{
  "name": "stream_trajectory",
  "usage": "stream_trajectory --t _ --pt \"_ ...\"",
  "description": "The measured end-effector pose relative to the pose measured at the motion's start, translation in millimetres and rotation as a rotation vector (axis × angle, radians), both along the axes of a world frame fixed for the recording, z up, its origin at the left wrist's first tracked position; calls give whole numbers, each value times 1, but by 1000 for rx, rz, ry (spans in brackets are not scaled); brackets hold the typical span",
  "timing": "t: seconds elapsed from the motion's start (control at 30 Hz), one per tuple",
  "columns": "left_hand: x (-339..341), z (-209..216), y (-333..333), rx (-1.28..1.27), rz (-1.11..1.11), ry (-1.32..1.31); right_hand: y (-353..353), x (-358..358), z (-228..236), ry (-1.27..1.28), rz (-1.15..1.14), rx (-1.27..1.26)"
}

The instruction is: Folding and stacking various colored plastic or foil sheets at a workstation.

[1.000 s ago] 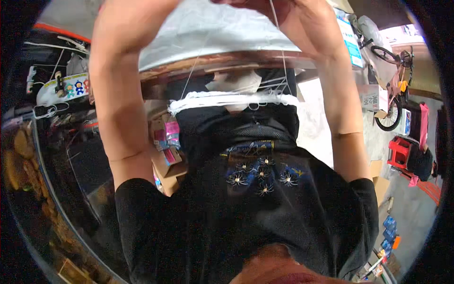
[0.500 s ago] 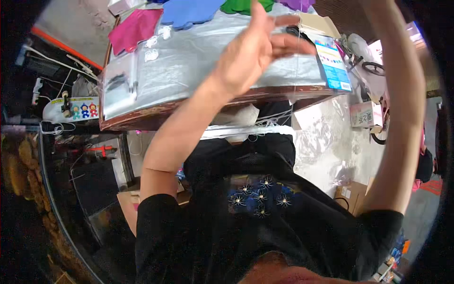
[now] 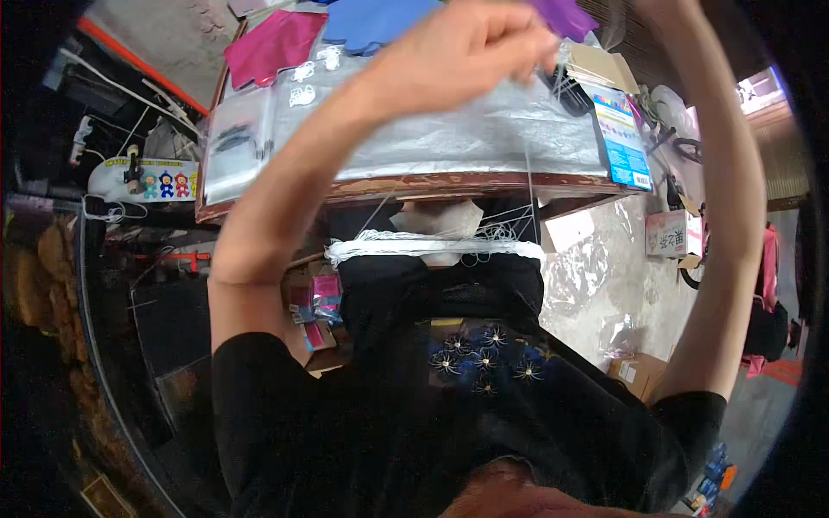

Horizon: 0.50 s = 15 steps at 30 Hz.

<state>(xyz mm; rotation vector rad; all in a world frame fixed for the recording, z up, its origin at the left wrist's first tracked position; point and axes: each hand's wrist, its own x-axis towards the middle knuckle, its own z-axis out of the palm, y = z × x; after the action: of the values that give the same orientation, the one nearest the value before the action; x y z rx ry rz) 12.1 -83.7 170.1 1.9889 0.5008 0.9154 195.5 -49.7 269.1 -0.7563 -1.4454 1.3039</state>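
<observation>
My left hand (image 3: pixel 471 56) is raised over the table, its fingers curled in and blurred. A thin white string (image 3: pixel 529 155) runs from its fingertips down to my lap. There, a long bundle of white strings (image 3: pixel 406 249) lies across my thighs. My right hand (image 3: pixel 669 5) is up at the top edge, mostly cut off, so its fingers are hidden. Small white string coils (image 3: pixel 301 95) lie on the table near the pink cloth piece (image 3: pixel 276 47). Blue cloth (image 3: pixel 371 24) and purple cloth (image 3: pixel 566 17) lie along the far side.
A grey sheet covers the wooden-edged table (image 3: pixel 389 186). Clear plastic bags (image 3: pixel 226 151) lie at its left end. On the right are a blue and white printed package (image 3: pixel 626 142), a beige card piece (image 3: pixel 602 67) and a black object (image 3: pixel 572 97). A carton (image 3: pixel 669 233) stands beyond.
My left hand has turned over, its spread fingers now curled in, and its elbow has swung out left. The right hand has stayed high at the top edge.
</observation>
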Motion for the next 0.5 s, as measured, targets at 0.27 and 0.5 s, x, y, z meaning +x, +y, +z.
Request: stream_trajectory --t 0.27,0.5 --pt "-24 103 32 139 193 -116 -84 -52 -9 132 -68 -511" --pt "-4 41 17 -492 -359 -839 -30 -9 1 158 408 -17"
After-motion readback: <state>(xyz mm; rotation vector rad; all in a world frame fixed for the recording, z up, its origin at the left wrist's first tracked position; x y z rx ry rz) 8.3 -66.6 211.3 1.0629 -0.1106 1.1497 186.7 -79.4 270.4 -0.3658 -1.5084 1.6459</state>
